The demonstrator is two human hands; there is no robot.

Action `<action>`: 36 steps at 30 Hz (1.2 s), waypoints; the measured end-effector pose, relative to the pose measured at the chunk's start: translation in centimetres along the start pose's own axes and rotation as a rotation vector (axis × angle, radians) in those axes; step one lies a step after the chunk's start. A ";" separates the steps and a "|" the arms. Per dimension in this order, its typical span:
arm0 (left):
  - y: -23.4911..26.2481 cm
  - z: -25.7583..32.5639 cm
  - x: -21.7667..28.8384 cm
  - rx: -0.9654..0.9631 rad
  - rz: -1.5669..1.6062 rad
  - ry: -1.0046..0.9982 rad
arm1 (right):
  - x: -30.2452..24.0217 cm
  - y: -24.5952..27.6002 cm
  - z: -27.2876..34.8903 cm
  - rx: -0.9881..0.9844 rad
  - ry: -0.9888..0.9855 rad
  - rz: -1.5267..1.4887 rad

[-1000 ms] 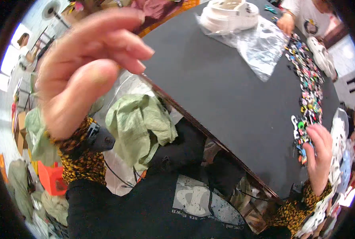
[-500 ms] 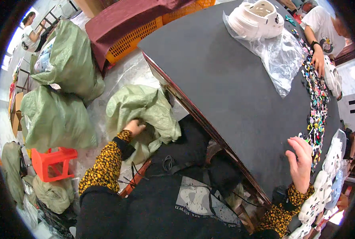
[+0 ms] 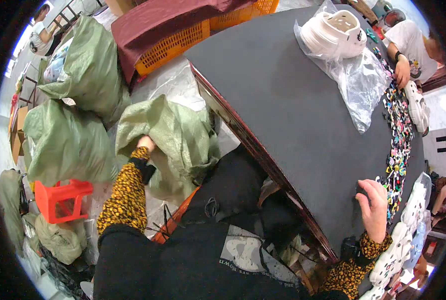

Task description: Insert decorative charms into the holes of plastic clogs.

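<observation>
My left hand (image 3: 146, 144) is down at the mouth of a pale green woven sack (image 3: 175, 142) on the floor, left of the table. Folds of the sack hide its fingers, so whether they grip anything does not show. At the table's right side, my right hand (image 3: 375, 204) rests open, fingers apart, holding nothing. Right beside it runs a long strip of small colourful shoe charms (image 3: 399, 145). White clogs (image 3: 399, 245) in clear plastic lie just past that hand. Farther off, a stack of white clogs (image 3: 335, 35) sits on a clear plastic bag (image 3: 358, 95).
The dark table (image 3: 263, 85) has a long edge slanting beside my legs. Two full green sacks (image 3: 65, 142) and a red plastic stool (image 3: 65, 200) stand to the left. Orange crates (image 3: 175, 45) under a maroon cloth are behind. A co-worker's hand (image 3: 402, 70) is at the far charms.
My left hand has moved left and slightly up, deeper into the sack's folds. The sack has spread leftward and stands fuller. My right hand stays nearly where it was.
</observation>
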State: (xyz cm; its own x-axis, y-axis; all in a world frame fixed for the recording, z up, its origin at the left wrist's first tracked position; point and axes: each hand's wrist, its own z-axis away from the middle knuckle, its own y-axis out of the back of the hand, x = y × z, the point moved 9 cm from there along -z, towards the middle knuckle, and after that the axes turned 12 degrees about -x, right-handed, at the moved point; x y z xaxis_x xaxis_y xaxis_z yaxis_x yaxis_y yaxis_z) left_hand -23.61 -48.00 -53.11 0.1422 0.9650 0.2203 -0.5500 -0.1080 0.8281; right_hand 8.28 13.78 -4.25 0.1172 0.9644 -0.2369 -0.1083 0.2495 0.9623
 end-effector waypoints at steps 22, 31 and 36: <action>0.7 -5.3 29.1 0.096 -0.385 -0.227 | 1.6 0.5 0.3 0.162 0.083 0.043; 7.5 -8.7 47.7 0.190 -0.289 -0.627 | 2.6 -0.8 1.5 0.154 0.079 0.056; 10.4 -7.8 50.8 0.179 -0.200 -0.717 | 3.5 -1.2 1.8 0.178 0.072 -0.039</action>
State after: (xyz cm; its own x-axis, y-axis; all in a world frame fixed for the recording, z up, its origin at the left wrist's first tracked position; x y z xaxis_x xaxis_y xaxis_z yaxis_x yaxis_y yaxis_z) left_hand -28.57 1.74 -37.31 0.7576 0.5859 0.2877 -0.3250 -0.0437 0.9447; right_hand 10.63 16.65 -5.99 0.0467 0.9598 -0.2768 0.0723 0.2731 0.9593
